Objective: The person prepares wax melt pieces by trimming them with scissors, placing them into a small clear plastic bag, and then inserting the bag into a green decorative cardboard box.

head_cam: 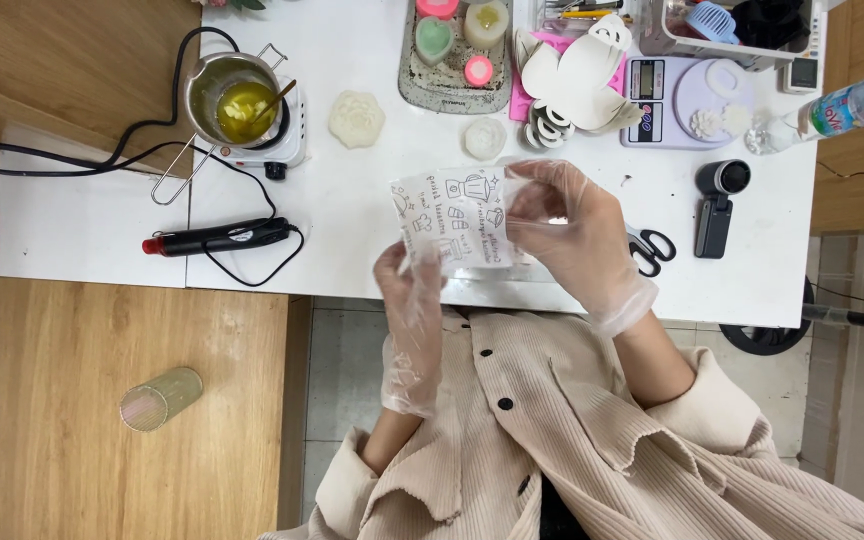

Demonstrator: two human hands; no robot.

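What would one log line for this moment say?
left hand: gloved, holds printed bag | right hand: gloved, grips bag's right side | scissors: beside right hand | pot: yellow liquid, on hotplate

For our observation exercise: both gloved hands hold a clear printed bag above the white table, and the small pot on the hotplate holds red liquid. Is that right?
Not quite. The liquid in the pot is yellow, not red, as the head view shows. The rest holds: the left hand and right hand, both gloved, hold the clear printed bag above the white table.

We see scissors just right of our right hand, a heat gun well left of our left hand.
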